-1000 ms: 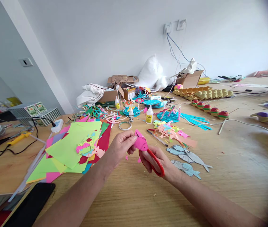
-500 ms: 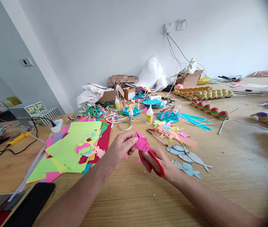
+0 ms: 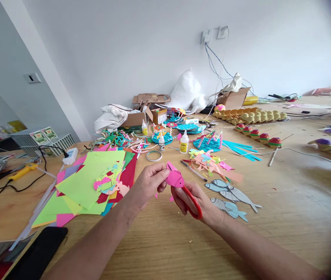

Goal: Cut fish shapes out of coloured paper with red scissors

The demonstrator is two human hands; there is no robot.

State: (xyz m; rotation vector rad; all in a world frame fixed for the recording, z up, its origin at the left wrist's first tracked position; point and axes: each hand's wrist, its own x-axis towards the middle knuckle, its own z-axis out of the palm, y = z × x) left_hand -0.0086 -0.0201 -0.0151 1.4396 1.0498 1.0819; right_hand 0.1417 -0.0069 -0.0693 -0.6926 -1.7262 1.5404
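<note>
Pinched between the thumb and fingers of my left hand (image 3: 154, 177) is a pink paper fish (image 3: 175, 178) with drawn lines and an eye. My right hand (image 3: 191, 196) is closed around red-handled scissors (image 3: 195, 206), whose blades are mostly hidden by the fish. Small pink scraps (image 3: 171, 198) lie on the table below my hands. To the right, several grey-blue paper fish (image 3: 241, 195) rest near my right wrist.
Coloured paper sheets (image 3: 79, 182) with small cutouts lie left, a black phone (image 3: 41, 249) nearer. Ahead are a glue bottle (image 3: 184, 144), a tape roll (image 3: 154, 155), a pen (image 3: 193, 170) and paper scraps (image 3: 212, 161). Egg-carton strips (image 3: 258, 115) stand at the back right.
The pink fish has tilted slightly in my left hand, and a dark line near its tail now shows. The scissors remain in my right hand, almost unmoved.
</note>
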